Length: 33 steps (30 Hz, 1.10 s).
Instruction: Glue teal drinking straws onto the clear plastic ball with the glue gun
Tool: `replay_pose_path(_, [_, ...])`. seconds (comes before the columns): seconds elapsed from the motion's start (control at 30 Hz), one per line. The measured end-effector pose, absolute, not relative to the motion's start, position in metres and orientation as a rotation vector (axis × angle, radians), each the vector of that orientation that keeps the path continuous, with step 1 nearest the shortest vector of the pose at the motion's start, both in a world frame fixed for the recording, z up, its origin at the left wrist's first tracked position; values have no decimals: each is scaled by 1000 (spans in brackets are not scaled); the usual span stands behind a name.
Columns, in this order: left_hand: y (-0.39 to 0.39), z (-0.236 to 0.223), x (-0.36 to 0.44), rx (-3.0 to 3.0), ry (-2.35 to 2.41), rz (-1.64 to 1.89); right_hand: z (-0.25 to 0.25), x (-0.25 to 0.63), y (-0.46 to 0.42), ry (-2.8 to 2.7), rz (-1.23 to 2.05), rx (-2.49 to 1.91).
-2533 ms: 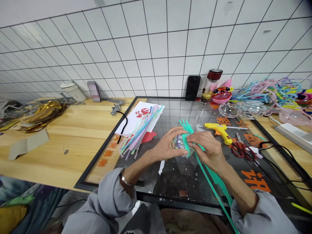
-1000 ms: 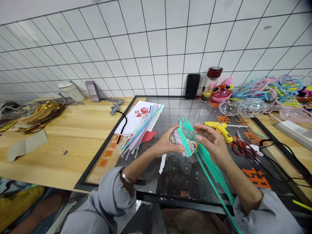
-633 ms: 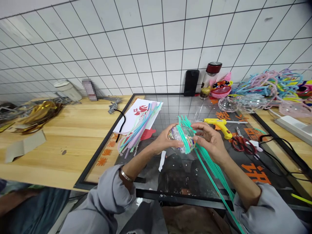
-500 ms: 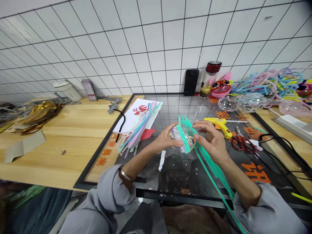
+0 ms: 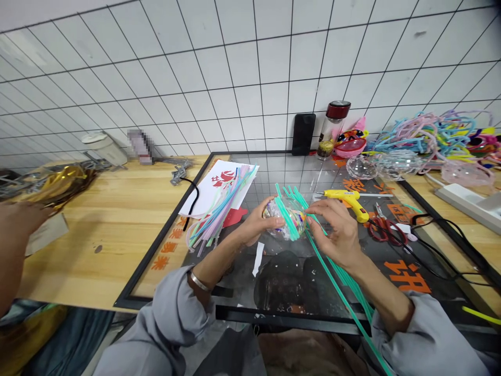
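My left hand (image 5: 260, 222) is closed round the left side of a clear plastic ball (image 5: 268, 210) with crinkled, colourful filling. Several green fuzzy stems, like pipe cleaners (image 5: 287, 218), lie side by side across the ball, under my left thumb. At the ball's right edge, the thumb and fingertips of my right hand (image 5: 334, 230) are pinched together; what they hold is too small to make out. More long green stems (image 5: 348, 282) pass behind the ball and beneath my right hand, trailing down past the table's front edge.
Right of my hands lie a yellow glue gun (image 5: 346, 197), red-handled scissors (image 5: 387, 231) and black cables. Pastel stems (image 5: 219, 214) rest on white paper (image 5: 207, 183) at left. A phone (image 5: 303, 134) and jar (image 5: 331, 130) stand behind. Another person's arm (image 5: 15, 240) reaches in at far left.
The ball and both my hands sit slightly further left in view, and the green stems on it have tilted. Another person's arm has come in at the left.
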<state>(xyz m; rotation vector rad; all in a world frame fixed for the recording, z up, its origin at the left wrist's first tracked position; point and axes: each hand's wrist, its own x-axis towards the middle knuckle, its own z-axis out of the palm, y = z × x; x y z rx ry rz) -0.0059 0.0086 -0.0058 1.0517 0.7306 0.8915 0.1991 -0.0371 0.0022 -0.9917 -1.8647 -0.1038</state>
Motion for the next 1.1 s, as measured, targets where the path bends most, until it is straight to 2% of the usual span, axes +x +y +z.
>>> replay_pose_path(0.1, [8, -5, -6, 1066, 736, 898, 2, 198, -39, -1942, -254, -959])
replay_pose_path(0.47, [7, -1, -4, 1214, 863, 832, -6, 195, -37, -2039, -389, -962])
replay_pose_path(0.57, [7, -1, -4, 1229, 854, 823, -7, 194, -37, -2030, -254, -1011])
replay_pose_path(0.77, [8, -1, -4, 1268, 862, 807, -2, 194, -40, -1878, 261, -1075])
replay_pose_path(1.1, [2, 10, -5, 1567, 904, 688, 0, 195, -41, -1770, 415, -1152])
